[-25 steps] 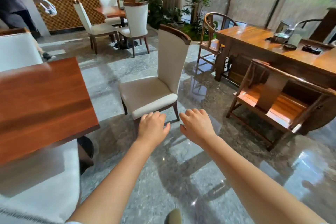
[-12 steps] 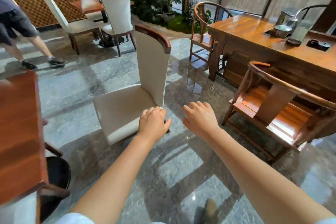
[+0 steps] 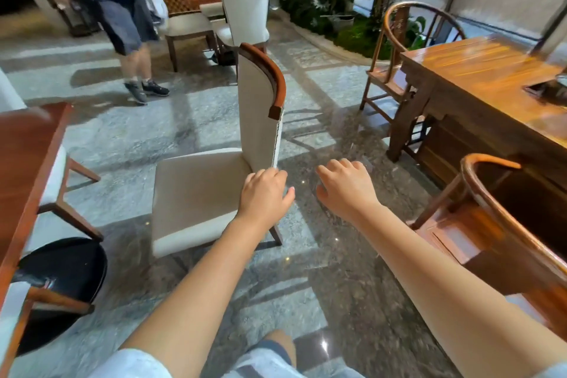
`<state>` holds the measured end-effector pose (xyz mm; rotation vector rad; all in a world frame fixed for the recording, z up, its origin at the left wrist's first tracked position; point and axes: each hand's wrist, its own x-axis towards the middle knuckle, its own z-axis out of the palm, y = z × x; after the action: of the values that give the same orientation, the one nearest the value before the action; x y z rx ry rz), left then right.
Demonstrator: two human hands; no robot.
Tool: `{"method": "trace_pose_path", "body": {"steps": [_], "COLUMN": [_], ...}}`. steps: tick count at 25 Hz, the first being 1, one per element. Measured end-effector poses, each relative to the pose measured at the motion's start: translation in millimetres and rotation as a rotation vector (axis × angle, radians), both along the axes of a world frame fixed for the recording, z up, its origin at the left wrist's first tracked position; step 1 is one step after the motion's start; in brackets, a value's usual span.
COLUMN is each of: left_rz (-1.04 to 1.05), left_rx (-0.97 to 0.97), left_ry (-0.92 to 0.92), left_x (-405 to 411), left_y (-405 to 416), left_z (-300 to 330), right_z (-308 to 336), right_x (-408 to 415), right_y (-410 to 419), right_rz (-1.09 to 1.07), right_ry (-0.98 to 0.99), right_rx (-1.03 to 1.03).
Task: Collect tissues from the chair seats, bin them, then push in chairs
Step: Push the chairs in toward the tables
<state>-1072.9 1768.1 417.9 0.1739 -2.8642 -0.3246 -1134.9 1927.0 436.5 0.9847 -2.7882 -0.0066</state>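
Note:
A cream upholstered chair (image 3: 196,193) with a curved wooden top rail stands on the marble floor, seen from its side and pulled away from the red-brown table (image 3: 27,156) at the left. Its seat is bare and I see no tissue on it. My left hand (image 3: 264,196) hovers at the lower rear corner of the chair's back, fingers loosely curled, holding nothing. I cannot tell whether it touches the chair. My right hand (image 3: 346,190) hangs over the floor just right of the chair, fingers bent, also holding nothing.
A black round object (image 3: 61,267) sits under the left table. A wooden armchair (image 3: 491,224) and long wooden desk (image 3: 491,77) fill the right side. A person (image 3: 122,9) stands at the back left near other cream chairs (image 3: 242,9). Plants (image 3: 337,9) line the back.
My view has swung round the cream chair, from its front to its side and back. Both hands stayed stretched out, now closer to its back. The person walked into the back left.

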Motion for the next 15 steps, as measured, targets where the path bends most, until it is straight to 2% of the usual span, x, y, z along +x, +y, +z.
{"method": "trace_pose_path", "body": {"steps": [10, 15], "left_rz": [0.119, 0.172], "left_rx": [0.014, 0.02], "left_ry": [-0.013, 0.027], "left_x": [-212.0, -314.9], "left_y": [1.0, -4.8], "left_z": [-10.9, 5.8], "right_z": [-10.0, 4.7], "right_x": [-225.1, -345.1], "right_y": [-13.7, -27.5], "right_rz": [0.115, 0.186], "right_ry": [-0.046, 0.029], "right_rx": [0.009, -0.007]}}
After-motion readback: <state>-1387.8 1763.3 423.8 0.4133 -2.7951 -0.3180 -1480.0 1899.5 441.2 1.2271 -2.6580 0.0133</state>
